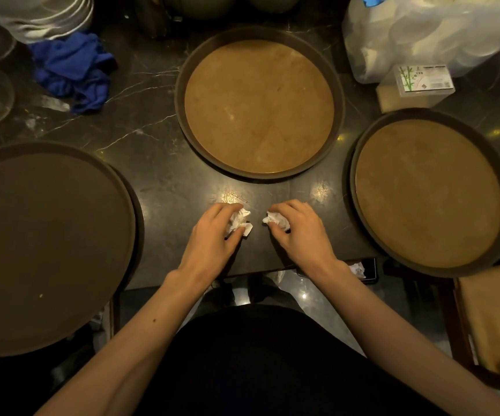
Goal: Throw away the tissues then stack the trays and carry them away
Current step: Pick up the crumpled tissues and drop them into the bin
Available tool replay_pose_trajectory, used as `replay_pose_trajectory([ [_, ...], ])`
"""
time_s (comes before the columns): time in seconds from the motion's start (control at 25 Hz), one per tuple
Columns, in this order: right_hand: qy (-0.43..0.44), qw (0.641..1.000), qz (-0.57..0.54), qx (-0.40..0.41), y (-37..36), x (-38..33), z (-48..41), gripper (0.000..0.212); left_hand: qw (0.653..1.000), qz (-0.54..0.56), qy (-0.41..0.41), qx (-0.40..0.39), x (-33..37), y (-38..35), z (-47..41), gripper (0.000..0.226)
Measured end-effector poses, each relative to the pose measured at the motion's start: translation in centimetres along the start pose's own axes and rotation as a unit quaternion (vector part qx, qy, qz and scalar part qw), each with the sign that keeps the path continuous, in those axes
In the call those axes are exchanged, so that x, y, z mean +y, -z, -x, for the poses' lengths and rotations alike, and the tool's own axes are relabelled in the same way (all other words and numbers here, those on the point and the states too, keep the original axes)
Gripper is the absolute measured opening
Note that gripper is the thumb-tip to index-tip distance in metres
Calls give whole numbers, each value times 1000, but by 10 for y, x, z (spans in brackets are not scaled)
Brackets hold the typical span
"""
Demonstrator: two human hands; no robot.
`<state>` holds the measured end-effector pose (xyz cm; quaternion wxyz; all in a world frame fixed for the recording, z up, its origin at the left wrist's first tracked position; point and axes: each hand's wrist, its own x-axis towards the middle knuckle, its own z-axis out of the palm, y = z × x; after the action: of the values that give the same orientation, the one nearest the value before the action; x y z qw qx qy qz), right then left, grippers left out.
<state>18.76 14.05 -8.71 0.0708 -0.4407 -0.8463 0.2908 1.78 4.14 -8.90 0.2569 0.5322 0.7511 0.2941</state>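
Tissues [239, 223], crumpled, were clenched one in each of the hands, left hand [216, 232] and right hand [298, 228], at the near table [164, 187] edge, leaving three trays [259, 103] bare for stacking.

**Both hands closed on crumpled tissue**

My two bare forearms reach forward from my body and angle inward, so my hands end up close together but apart, side by side. My left hand [212, 232] lies palm down, wrist straight, fingers curled over and thumb tucked in beneath, gripping a crumpled tissue [239, 223] that pokes out on the thumb side. My right hand [298, 228] mirrors it: palm down, knuckles raised, fingers bent around a second wad of tissue [277, 220], thumb pressing it from below. Both wrists are low, near the table edge.
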Motion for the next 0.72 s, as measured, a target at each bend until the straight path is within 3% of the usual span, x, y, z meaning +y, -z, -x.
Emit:
replay_pose_trajectory([
  [0.44,11,995,-17,102,1,-25,32,23,996,54,-33,56,0,30,27,37],
  [0.72,-6,985,-27,171,2,-44,65,23,994,72,-69,32,-3,30,53,36],
])
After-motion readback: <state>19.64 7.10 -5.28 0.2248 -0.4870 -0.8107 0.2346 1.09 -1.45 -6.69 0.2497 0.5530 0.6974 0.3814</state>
